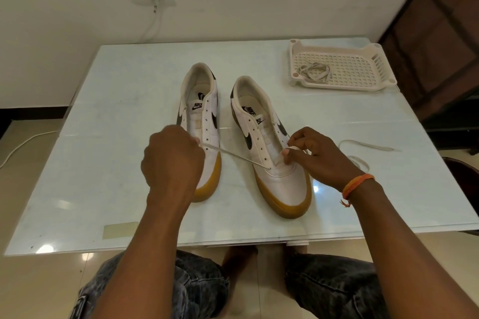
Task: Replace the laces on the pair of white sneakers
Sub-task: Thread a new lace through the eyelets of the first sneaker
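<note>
Sneakers sit side by side on the pale glass-topped table (108, 122), toes toward the person: the left sneaker (204, 122) and the right sneaker (269, 142), both white with gum-coloured soles and mostly bare eyelets. At the table's far right corner rests a white slotted tray (363, 70) holding a loose bundle of old laces (315, 72), well apart from the shoes. Near the table's right edge lies a spare lace (368, 146) (its lower loop curls just beside the right wrist). The left hand (172, 160), curled into a fist over the left sneaker's toe, grips one end of the lace (238, 157), which runs taut across the gap to the lowest eyelet of the right sneaker. The right hand (313, 155), wearing an orange wrist thread (356, 184), pinches the lace's other part at the right sneaker's lower eyelets, thumb pressed on the tongue.
</note>
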Action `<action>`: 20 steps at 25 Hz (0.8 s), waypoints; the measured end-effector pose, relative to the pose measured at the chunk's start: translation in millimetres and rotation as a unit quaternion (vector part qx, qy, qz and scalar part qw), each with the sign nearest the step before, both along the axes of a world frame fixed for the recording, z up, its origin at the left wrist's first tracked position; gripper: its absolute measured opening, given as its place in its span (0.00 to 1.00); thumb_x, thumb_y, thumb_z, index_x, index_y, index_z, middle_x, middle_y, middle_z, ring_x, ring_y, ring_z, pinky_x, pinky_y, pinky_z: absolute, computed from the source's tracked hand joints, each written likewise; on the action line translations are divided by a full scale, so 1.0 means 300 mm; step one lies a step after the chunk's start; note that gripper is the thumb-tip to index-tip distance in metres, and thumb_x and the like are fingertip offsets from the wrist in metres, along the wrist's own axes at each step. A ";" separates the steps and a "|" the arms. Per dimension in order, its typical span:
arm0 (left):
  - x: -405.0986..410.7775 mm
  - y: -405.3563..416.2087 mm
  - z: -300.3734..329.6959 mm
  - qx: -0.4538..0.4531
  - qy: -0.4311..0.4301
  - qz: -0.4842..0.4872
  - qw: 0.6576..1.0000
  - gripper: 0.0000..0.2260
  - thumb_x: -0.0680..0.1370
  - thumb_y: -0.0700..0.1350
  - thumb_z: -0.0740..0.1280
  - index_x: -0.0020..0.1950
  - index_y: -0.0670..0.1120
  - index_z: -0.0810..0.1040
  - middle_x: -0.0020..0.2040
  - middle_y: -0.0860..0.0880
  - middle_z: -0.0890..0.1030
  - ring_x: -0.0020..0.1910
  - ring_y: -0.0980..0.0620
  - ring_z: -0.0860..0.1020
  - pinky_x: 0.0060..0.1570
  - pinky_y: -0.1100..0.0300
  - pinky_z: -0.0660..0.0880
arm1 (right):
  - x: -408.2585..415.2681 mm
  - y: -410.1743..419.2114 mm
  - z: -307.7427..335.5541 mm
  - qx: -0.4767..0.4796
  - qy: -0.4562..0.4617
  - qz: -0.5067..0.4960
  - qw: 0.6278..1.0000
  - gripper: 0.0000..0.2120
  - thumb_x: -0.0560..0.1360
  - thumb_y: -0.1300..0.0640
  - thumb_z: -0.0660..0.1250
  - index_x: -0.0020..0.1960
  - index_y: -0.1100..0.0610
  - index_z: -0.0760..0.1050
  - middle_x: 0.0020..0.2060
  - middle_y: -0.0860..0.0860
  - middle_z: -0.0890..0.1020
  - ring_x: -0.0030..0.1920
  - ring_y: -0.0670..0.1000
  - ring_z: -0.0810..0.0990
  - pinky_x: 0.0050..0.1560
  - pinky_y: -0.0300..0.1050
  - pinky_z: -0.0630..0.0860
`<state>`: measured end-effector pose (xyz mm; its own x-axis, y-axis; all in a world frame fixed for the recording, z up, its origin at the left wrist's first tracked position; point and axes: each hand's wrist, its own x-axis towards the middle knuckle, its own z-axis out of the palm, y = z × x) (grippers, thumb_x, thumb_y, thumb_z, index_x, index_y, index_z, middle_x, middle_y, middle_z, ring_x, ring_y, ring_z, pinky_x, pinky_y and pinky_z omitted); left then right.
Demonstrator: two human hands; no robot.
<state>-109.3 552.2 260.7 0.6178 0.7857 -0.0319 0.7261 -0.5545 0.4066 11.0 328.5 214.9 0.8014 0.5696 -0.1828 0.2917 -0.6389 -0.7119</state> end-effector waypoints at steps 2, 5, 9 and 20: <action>-0.003 0.029 0.021 0.032 -0.080 0.034 0.996 0.07 0.79 0.44 0.66 0.51 0.43 0.81 0.46 0.45 0.82 0.39 0.49 0.76 0.38 0.56 0.71 | 0.007 -0.010 -0.002 -0.007 -0.008 0.003 1.000 0.14 0.77 0.54 0.67 0.33 0.52 0.81 0.47 0.46 0.78 0.49 0.46 0.78 0.53 0.48 0.75; 0.002 0.039 -0.003 0.023 -0.102 0.029 0.994 0.06 0.79 0.40 0.65 0.53 0.42 0.79 0.50 0.44 0.79 0.42 0.46 0.77 0.39 0.55 0.71 | 0.027 -0.027 0.000 0.018 0.018 -0.020 0.999 0.10 0.77 0.55 0.67 0.37 0.54 0.80 0.44 0.50 0.83 0.47 0.49 0.80 0.50 0.47 0.75; 0.024 -0.067 -0.031 0.022 -0.078 -0.147 0.986 0.15 0.78 0.39 0.65 0.64 0.45 0.74 0.65 0.46 0.71 0.53 0.44 0.78 0.45 0.56 0.72 | 0.023 -0.023 -0.004 0.022 0.010 -0.012 1.000 0.02 0.75 0.57 0.70 0.47 0.54 0.80 0.45 0.48 0.84 0.49 0.48 0.81 0.45 0.31 0.73; 0.063 -0.198 -0.114 -0.106 -0.003 -0.307 0.946 0.02 0.76 0.45 0.71 0.44 0.47 0.82 0.42 0.51 0.81 0.42 0.53 0.80 0.43 0.62 0.74 | -0.045 0.088 -0.055 -0.136 -0.174 -0.068 0.973 0.21 0.75 0.38 0.64 0.63 0.49 0.74 0.53 0.47 0.78 0.49 0.51 0.79 0.53 0.53 0.75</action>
